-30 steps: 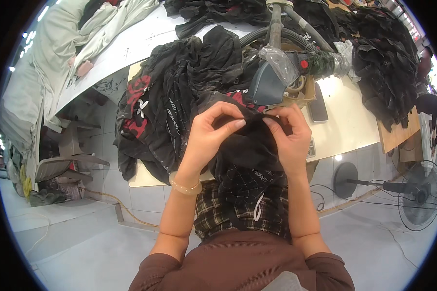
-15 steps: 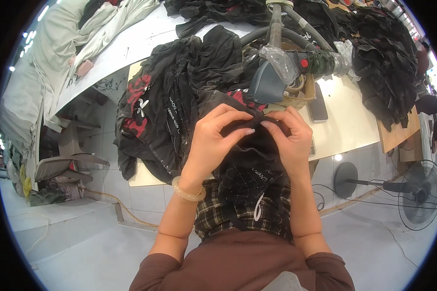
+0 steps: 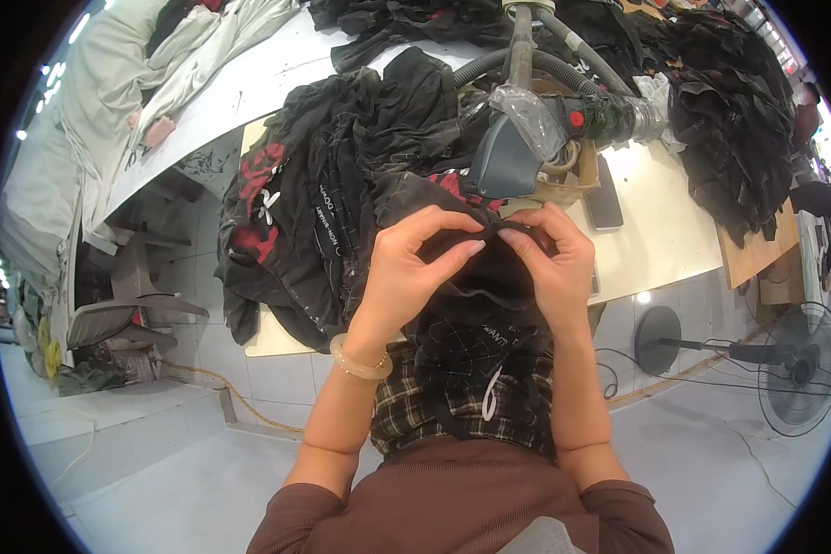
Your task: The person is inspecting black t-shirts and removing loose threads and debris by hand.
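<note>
- The black garment (image 3: 475,291) is lying at the centre of the frame, bunching up between the two hands and hanging over the near edge of the table toward the plaid cloth (image 3: 399,406) on the lap.
- The left hand (image 3: 402,263) is pinching a fold of it between thumb and forefinger; the right hand (image 3: 560,263) is pinching the same fold just beside, the fingertips almost meeting. What is lying inside the fold is too dark to tell.
- For steady work, both pinches are probably calling for a light, even pull, with the fold staying flat between the tips and the hanging part bearing its weight on the lap rather than dragging on the fingers.
- Just above the fingertips, the grey-blue device head (image 3: 505,164) is standing near, so lifting the knuckles upward is risking a knock; lowering toward the lap is looking safer.
- Left of centre, the heap of black garments (image 3: 351,152) is crowding the left hand and could be catching loose cloth.
- Right of centre, the cardboard box (image 3: 577,194) and the dark phone-like slab (image 3: 605,203) are bordering the right hand; beyond them, the pale tabletop (image 3: 665,245) is offering the widest sideways room.
</note>
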`<control>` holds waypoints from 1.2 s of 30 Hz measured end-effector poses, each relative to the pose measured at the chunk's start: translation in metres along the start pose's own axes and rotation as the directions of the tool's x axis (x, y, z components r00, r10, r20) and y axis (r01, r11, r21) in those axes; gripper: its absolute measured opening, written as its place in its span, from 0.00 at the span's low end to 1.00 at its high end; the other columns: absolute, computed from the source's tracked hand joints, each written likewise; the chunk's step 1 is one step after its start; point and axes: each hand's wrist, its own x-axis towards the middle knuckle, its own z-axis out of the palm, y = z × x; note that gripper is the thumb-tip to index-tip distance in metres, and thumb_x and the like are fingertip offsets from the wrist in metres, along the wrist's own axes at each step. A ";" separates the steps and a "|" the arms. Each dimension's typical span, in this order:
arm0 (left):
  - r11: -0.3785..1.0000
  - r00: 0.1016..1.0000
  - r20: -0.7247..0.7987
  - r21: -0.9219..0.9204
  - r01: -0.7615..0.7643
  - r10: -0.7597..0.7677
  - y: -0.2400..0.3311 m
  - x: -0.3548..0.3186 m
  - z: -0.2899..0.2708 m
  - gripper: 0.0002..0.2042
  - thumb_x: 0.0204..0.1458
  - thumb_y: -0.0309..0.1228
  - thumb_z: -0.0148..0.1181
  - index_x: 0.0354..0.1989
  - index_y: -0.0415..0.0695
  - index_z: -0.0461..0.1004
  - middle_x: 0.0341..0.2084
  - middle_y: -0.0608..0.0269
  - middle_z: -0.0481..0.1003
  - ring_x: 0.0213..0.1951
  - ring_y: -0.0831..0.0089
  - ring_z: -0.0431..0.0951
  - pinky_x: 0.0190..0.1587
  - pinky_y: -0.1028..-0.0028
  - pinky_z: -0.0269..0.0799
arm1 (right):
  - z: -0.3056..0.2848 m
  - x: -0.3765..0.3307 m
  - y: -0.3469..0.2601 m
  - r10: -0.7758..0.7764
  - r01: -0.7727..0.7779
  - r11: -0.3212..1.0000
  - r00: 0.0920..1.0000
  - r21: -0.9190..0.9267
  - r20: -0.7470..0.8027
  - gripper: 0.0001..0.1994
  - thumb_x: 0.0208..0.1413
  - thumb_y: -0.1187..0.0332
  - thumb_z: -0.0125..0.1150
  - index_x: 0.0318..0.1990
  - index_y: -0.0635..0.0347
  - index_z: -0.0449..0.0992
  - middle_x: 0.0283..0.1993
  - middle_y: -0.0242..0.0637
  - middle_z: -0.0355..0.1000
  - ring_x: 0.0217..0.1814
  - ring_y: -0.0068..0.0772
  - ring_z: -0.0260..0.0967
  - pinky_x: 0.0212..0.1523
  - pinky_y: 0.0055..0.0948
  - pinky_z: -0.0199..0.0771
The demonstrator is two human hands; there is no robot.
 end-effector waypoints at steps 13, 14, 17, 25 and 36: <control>0.973 0.986 0.078 -0.168 0.157 -0.145 -0.002 -0.016 0.007 0.11 0.55 0.22 0.58 0.47 0.35 0.76 0.39 0.65 0.79 0.41 0.83 0.74 0.47 0.80 0.69 | 0.001 -0.002 0.006 0.039 -0.040 0.995 0.999 0.086 0.006 0.05 0.46 0.79 0.66 0.32 0.67 0.78 0.25 0.27 0.64 0.25 0.15 0.55 0.26 0.18 0.55; 0.973 0.986 0.077 -0.167 0.157 -0.146 0.001 -0.017 0.007 0.11 0.55 0.22 0.58 0.47 0.35 0.76 0.39 0.65 0.79 0.41 0.83 0.74 0.47 0.80 0.69 | 0.002 -0.003 0.009 0.038 -0.039 0.994 0.999 0.100 0.013 0.05 0.46 0.79 0.66 0.32 0.66 0.78 0.25 0.27 0.64 0.24 0.15 0.55 0.26 0.18 0.55; 0.925 0.968 -0.013 -0.297 0.236 -0.251 0.005 -0.017 0.008 0.12 0.53 0.26 0.63 0.44 0.36 0.75 0.35 0.61 0.80 0.35 0.80 0.76 0.41 0.80 0.71 | 0.002 -0.002 0.003 0.029 -0.034 0.993 0.998 0.115 0.051 0.06 0.46 0.80 0.66 0.33 0.66 0.78 0.25 0.26 0.64 0.24 0.14 0.55 0.25 0.18 0.55; 1.000 0.997 -0.075 -0.007 0.011 -0.012 0.006 0.004 0.005 0.07 0.48 0.20 0.65 0.34 0.36 0.72 0.30 0.67 0.74 0.32 0.82 0.72 0.38 0.82 0.68 | 0.006 0.001 -0.005 -0.119 0.122 0.989 0.992 -0.085 0.046 0.07 0.46 0.80 0.67 0.32 0.65 0.75 0.25 0.30 0.65 0.22 0.18 0.59 0.23 0.21 0.58; 0.903 0.812 -0.418 0.315 -0.291 0.408 -0.029 0.008 0.031 0.11 0.40 0.13 0.62 0.32 0.39 0.71 0.22 0.59 0.68 0.21 0.67 0.71 0.24 0.74 0.67 | 0.016 0.001 0.014 -0.460 0.351 0.831 0.870 -0.431 -0.178 0.16 0.38 0.77 0.72 0.22 0.61 0.64 0.22 0.36 0.58 0.19 0.36 0.57 0.19 0.32 0.58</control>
